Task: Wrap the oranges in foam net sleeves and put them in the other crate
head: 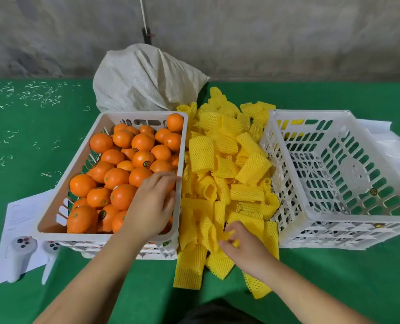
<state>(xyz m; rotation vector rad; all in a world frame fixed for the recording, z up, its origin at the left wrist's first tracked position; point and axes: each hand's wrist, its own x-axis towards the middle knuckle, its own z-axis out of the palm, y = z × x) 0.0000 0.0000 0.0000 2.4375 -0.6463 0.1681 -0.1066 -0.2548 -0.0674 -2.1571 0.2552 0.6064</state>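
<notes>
A white crate on the left is filled with oranges. My left hand reaches into its near right corner, fingers curled over an orange that is mostly hidden beneath it. Between the two crates lies a pile of yellow foam net sleeves. At the pile's near end, my right hand pinches one foam net sleeve between thumb and fingers. The other white crate stands at the right with no oranges in it.
A white woven sack leans behind the crates against the grey wall. Paper sheets and two white controllers lie left of the orange crate. White paper sits behind the right crate. Green cloth covers the table.
</notes>
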